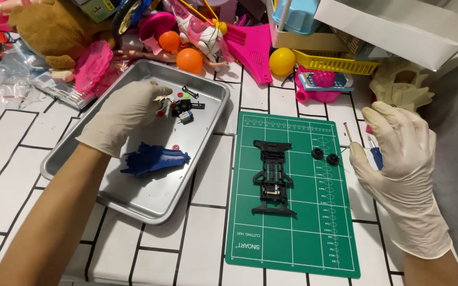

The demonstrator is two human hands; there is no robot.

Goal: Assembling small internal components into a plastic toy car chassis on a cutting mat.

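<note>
Two gloved hands: left hand [125,114] pinches small parts [184,108] at the tray's [149,204] far edge; right hand [398,159] grips a screwdriver [376,153].

I see a white table [22,153] marked with black brick-like lines. A metal tray [133,198] lies on it under my left hand [125,114]; a green cutting mat [298,233] lies between my hands, just inside my right hand [398,159]. Beyond both hands, a heap of toys [197,37] covers the far edge: orange balls [189,60], a yellow ball [282,61], a yellow basket [340,64].
</note>
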